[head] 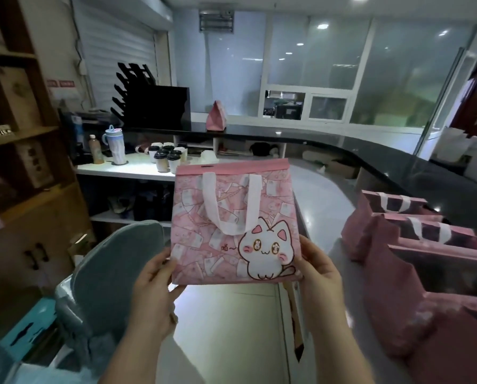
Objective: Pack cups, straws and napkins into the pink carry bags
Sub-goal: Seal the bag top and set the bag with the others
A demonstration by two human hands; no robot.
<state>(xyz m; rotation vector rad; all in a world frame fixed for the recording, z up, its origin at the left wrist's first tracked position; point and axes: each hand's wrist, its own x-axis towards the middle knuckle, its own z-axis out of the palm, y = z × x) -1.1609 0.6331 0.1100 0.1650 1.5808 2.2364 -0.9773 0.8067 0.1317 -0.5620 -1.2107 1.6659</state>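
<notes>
Pink bag upright, top edge up

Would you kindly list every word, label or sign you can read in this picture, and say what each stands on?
"喵~": beside the cat on the pink carry bag, which the left hand and right hand hold; small, so uncertain.
Marks in the cat's eyes: too small to read.
The red wall signs: too blurred to read.
The shelf boxes and the bottle: labels unreadable.

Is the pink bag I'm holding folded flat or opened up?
Folded flat: the pink bag shows one flat face, top edge closed.
</notes>
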